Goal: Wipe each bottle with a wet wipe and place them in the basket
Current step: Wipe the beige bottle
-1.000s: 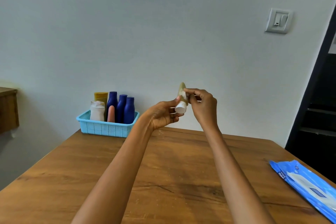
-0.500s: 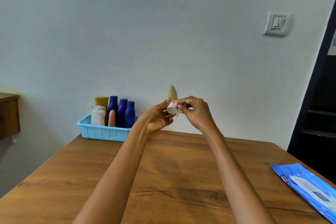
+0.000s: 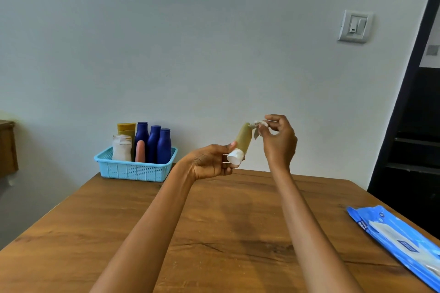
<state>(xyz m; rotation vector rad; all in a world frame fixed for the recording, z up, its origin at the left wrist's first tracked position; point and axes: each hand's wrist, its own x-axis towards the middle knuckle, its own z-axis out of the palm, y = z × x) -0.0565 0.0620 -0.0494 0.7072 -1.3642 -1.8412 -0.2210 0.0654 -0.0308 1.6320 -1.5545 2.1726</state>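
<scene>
The left hand (image 3: 210, 162) grips an olive tube (image 3: 243, 137) by its white cap (image 3: 235, 156), thumb and fingers curled round the cap end, so the tube slants up and away from the palm toward the right hand (image 3: 278, 141). That hand pinches a small crumpled wet wipe (image 3: 258, 126) between thumb and fingertips, the wipe touching the tube's flat crimped tip. Both are raised above the wooden table (image 3: 214, 233).

The tube looks light and soft-walled — likely to dent or bend if squeezed mid-body, and probably slick once damp. The rigid cap seems the sound place to hold it, as now.

The blue basket (image 3: 135, 170) sits well beyond the left hand, toward the wall, with three dark blue bottles (image 3: 154, 143), a white bottle (image 3: 122, 147), a pink one (image 3: 140, 151) and a mustard tube (image 3: 126, 129) already standing in it. A blue wipe packet (image 3: 392, 238) lies below and outside the right forearm.
</scene>
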